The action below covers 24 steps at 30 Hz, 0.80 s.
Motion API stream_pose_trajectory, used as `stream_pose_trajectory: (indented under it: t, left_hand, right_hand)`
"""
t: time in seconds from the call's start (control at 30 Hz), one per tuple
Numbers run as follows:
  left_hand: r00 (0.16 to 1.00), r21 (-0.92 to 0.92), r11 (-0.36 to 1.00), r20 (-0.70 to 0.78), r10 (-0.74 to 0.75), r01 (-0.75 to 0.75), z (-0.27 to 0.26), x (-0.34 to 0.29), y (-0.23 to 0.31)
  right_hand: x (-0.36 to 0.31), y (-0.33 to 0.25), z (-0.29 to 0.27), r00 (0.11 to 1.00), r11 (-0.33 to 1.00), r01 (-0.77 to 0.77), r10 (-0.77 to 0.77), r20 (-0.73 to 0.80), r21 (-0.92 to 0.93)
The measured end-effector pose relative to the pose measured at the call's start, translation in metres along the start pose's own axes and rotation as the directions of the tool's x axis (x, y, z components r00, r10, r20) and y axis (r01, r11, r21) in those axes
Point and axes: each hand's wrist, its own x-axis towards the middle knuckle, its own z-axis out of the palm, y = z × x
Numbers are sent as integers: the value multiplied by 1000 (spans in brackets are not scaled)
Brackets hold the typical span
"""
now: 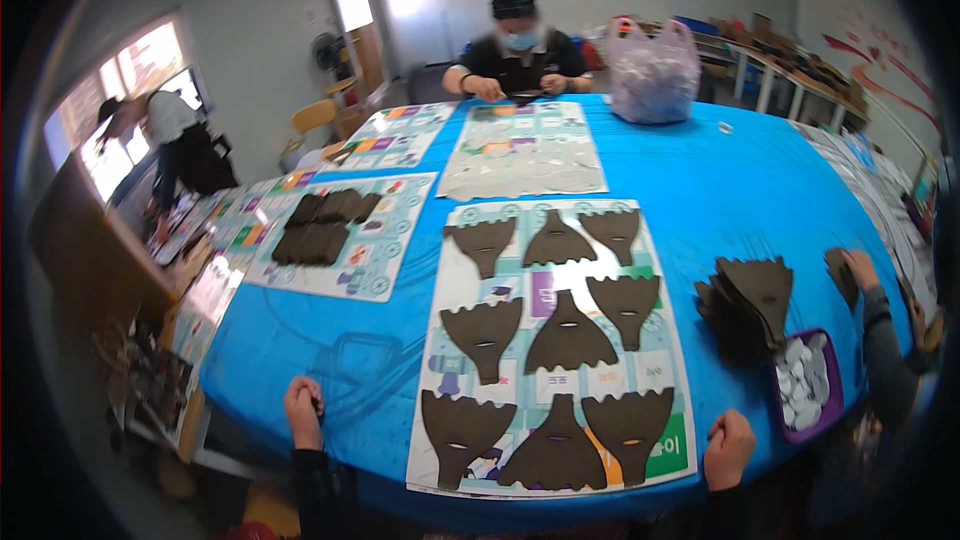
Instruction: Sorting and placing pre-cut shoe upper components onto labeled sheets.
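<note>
My left hand [303, 412] rests by the near edge of the blue table, left of a printed board, its fingers curled and nothing seen in them. Right of that board my right hand [730, 448] is closed in a loose fist, also with nothing showing. On the printed board [447, 285] between my hands lie dark brown fan-shaped flat pieces [572, 332] in three rows of three, each with a scalloped edge; a slit shows in most. Neither hand touches them. A stack of similar pieces [757, 295] lies beyond my right hand.
A purple tray [837, 410] of white discs [803, 380] stands by the stack. At the right, another person's hand [858, 268] holds a brown piece. Opposite, a masked person [520, 55] works near a plastic bag [655, 75]. More brown pieces [310, 243] cover a left board.
</note>
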Motion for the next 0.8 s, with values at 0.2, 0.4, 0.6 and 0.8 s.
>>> stream_pose_trajectory:
  t: [0.2,0.4,0.6,0.8]
  left_hand:
    - [998,-27,1000,-64,-2,0,13,-3,2]
    - [999,-56,998,-36,15,-17,12,-1,2]
    - [1000,52,999,-19,11,-10,6,2,3]
    - [1000,-25,1000,-22,4,-4,12,1,6]
  right_hand:
    - [-7,20,0,999,1000,10,-10,36,10]
    - [-5,20,-20,938,972,-34,112,329,-234]
    - [-4,17,4,1000,999,2,-3,21,42]
    - [-5,16,4,1000,1000,11,-11,4,21]
